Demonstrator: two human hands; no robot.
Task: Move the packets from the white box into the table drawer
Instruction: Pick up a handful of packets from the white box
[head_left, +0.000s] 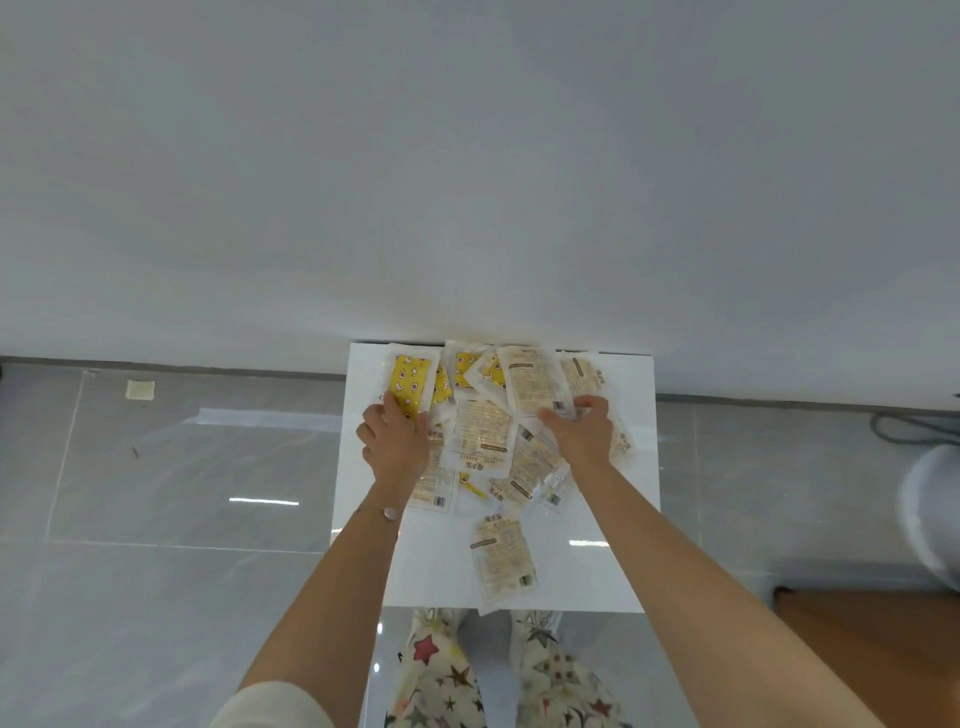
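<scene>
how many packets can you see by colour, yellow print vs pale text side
yellow-print packets: at least 3
pale text-side packets: at least 7
total: at least 10
The packets overlap in a pile, so an exact count cannot be told.

Seen from above, my left hand (396, 441) curls round the near edge of a yellow packet (410, 384) while my right hand (579, 434) grips the lower edge of a pale packet (532, 384). Both lie in a loose heap of packets (480, 436) spread over a white surface (623, 467) against a white wall (467, 156). One lone packet (503, 558) lies apart, nearer me. Grey floor tiles (182, 467) flank the surface; my star-print trousers (441, 670) show below.
</scene>
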